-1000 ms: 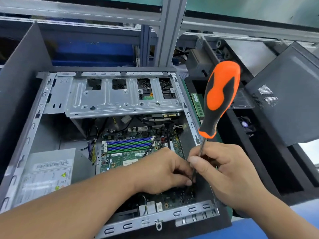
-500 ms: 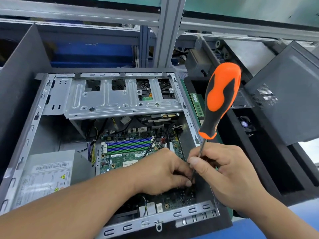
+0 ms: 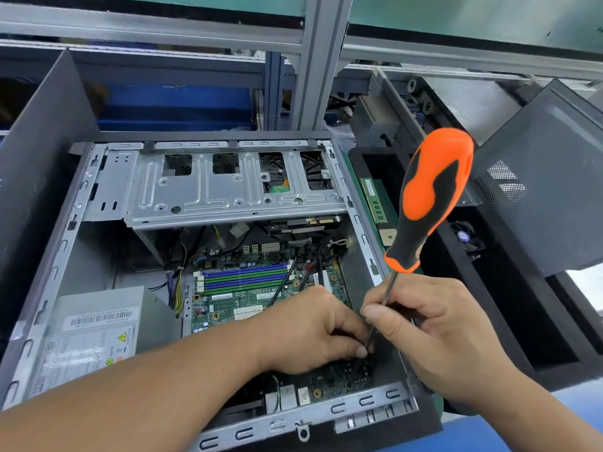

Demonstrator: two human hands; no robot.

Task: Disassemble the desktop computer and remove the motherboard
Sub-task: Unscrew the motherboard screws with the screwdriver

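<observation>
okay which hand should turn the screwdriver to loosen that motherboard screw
Right, probably. The right hand already pinches the screwdriver by its shaft, while the left hand has fingers down at the tip on the motherboard.

Pretty sure I'm looking at an electronics teardown workshop here: aluminium-profile bench frame overhead, grey divider panels, an opened PC case on the bench, and a black bin beside it with a loose RAM stick and pulled parts.

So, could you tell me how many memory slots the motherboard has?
4 memory slots, side by side beyond the left hand: blue, green, blue, green, farthest to nearest. None looks hidden.
</observation>
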